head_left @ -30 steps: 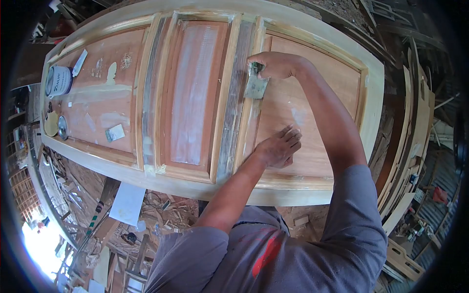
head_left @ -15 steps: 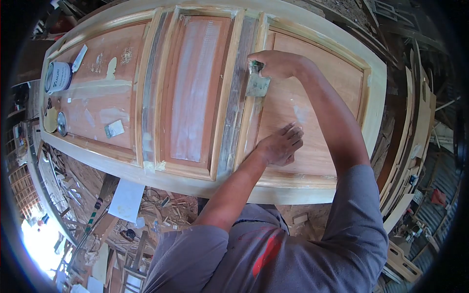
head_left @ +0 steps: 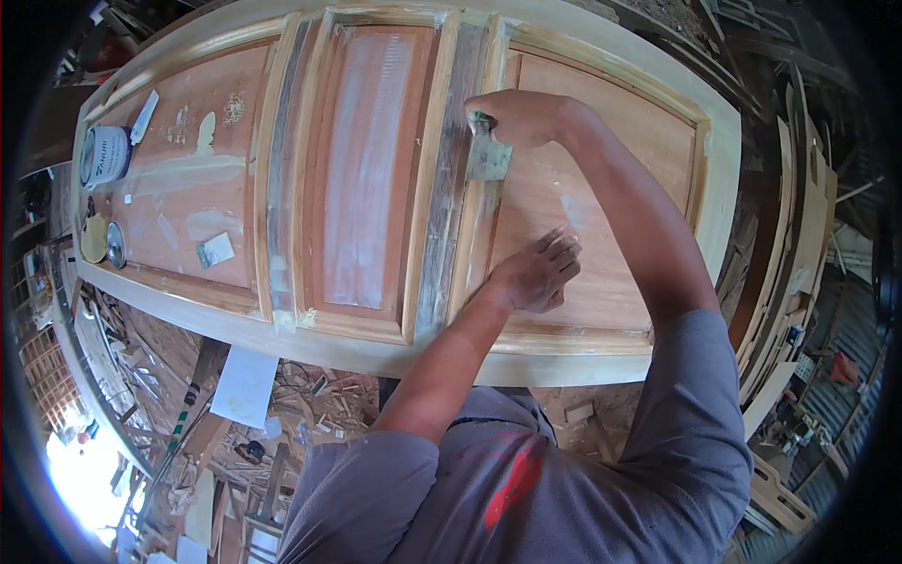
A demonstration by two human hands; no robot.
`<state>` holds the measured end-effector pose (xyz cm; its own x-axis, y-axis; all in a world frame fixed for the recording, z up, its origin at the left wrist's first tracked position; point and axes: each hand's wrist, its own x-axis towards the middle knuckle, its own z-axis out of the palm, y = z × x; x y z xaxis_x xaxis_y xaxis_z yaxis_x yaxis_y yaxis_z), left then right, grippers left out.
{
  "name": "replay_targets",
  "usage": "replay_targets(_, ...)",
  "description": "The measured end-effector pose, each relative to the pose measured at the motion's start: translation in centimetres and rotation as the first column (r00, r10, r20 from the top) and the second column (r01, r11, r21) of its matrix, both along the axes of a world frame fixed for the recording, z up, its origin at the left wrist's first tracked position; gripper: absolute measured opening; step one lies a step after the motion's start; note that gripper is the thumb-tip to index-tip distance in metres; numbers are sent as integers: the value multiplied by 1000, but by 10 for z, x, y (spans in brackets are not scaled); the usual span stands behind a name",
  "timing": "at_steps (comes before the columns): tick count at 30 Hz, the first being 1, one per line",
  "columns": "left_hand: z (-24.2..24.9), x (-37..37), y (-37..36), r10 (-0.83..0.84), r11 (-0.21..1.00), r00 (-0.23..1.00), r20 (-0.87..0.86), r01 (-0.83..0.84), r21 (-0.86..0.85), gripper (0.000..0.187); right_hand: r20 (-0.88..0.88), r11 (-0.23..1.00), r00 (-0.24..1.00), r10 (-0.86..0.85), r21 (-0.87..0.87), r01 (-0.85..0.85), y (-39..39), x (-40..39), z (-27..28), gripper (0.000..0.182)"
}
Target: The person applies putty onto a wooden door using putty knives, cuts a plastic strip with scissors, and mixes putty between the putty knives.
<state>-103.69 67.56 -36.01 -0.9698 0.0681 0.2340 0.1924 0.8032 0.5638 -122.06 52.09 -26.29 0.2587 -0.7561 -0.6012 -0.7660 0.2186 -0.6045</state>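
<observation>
My right hand (head_left: 515,119) is closed round a putty knife (head_left: 489,158), whose wide, smeared blade lies against the raised moulding between the grey-stained strip (head_left: 458,169) and the right panel (head_left: 601,122) of a wooden door. On the lower part of that same panel rests my left hand (head_left: 537,274), its fingers spread, holding nothing. A pale smear shows on the wood just above it.
On the door's left panel stand a putty can (head_left: 109,155), a scraper (head_left: 145,117), a small square plate (head_left: 215,250) and a round lid (head_left: 116,244). Wood scraps and a white sheet (head_left: 244,385) lie below the door; boards (head_left: 785,244) lean at the right.
The putty knife and my right hand have shifted slightly left in view. The door and my left hand also appear slightly further left and up.
</observation>
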Motion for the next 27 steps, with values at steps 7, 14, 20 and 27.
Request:
replay_targets(7,0,0,1,0,1000,1000,-1,0,15,42,-33,998,999,11,-58,-13,1,5,-8,39)
replay_targets(14,-1,0,1,9,999,1000,-19,-8,51,40,-22,1000,1000,-15,2,15,0,3,4,39)
replay_targets(20,5,-1,-3,12,999,1000,-6,-12,43,40,-40,994,997,66,-79,-69,9,14,-7,37)
replay_targets(27,3,0,-1,4,999,1000,10,-5,47,43,-41,989,999,24,-145,-30,18,20,-9,40)
